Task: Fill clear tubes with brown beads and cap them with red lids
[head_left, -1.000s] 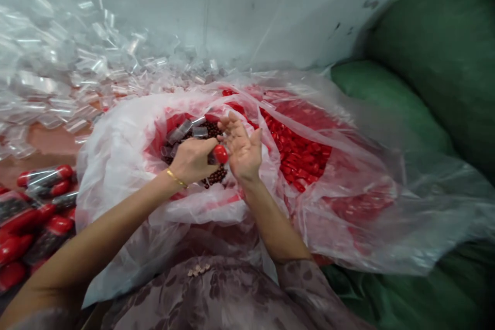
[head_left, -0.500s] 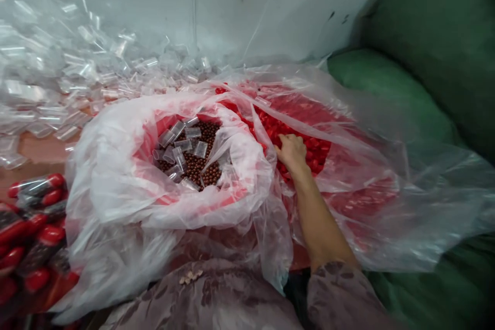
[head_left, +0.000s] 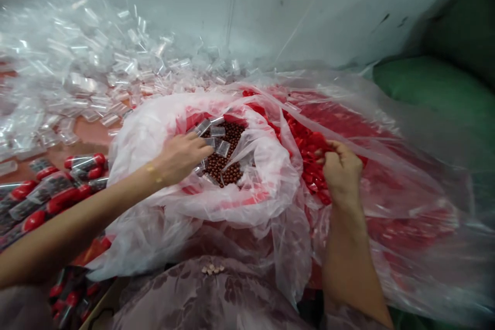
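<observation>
My left hand [head_left: 184, 157] reaches palm down over the left side of the bag-lined opening [head_left: 270, 165]. Its fingers are bent and held together among short clear plastic tubes [head_left: 222, 148], which lie on small brown balls [head_left: 230, 172]. The fingertips are partly hidden, so what they grip cannot be made out. On the right, my right hand [head_left: 342, 169] is at the mouth of a clear plastic bag [head_left: 417, 175] of red plastic caps [head_left: 309, 165]. Its fingers are curled closed around a red cap [head_left: 317, 140] at their tips.
A large heap of clear tubes [head_left: 88, 72] spreads over the reddish surface [head_left: 91, 131] at the left, against a pale wall [head_left: 270, 10]. Red-capped tubes with dark contents [head_left: 42, 196] lie nearer, at the left. A green sack [head_left: 433, 87] stands at the far right.
My left hand has come in from the left and is now over the tubes in the opening. My right hand has closed at the red caps, and the view has shifted left.
</observation>
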A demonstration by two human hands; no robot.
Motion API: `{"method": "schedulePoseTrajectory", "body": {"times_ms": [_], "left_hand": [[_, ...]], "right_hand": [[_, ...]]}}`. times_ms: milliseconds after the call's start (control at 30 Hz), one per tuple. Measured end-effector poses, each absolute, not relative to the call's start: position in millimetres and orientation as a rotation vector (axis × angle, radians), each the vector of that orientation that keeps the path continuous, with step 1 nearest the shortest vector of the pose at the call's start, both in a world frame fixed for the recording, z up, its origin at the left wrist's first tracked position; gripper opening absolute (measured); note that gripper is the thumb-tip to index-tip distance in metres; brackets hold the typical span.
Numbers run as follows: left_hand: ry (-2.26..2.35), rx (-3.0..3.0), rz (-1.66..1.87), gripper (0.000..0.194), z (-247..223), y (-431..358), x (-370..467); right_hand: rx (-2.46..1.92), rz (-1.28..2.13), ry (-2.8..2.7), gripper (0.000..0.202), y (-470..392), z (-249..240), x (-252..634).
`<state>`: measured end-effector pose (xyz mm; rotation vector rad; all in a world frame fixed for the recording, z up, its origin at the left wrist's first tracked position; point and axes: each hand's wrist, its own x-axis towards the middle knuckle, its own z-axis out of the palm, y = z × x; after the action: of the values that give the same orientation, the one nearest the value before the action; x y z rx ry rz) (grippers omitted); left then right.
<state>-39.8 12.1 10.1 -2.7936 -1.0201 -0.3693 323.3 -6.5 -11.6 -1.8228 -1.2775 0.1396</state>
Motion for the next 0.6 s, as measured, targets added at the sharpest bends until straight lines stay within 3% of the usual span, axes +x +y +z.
{"method": "schedulePoseTrajectory", "body": {"times_ms": [167,367,500,600], "left_hand": [[-0.574,-3.029,-0.127,0.017,-39,89,24],[-0.598,-3.089,-0.018,0.017,-60,108,32],[-0.537,-3.217,0.033,0.052,-56,108,26],[-0.455,-3.254,0.088,0.056,-56,120,24]], "right_hand": [[-1.146,0.672,-1.025,0.018,-22,-7,235],[-1.02,1.002,-1.056,0.013,-8,-36,204],[-0.978,1.082,-0.971,0.015,-2,-38,211],[-0.991,1.099,-0.972,0.015,-2,-36,212]]}}
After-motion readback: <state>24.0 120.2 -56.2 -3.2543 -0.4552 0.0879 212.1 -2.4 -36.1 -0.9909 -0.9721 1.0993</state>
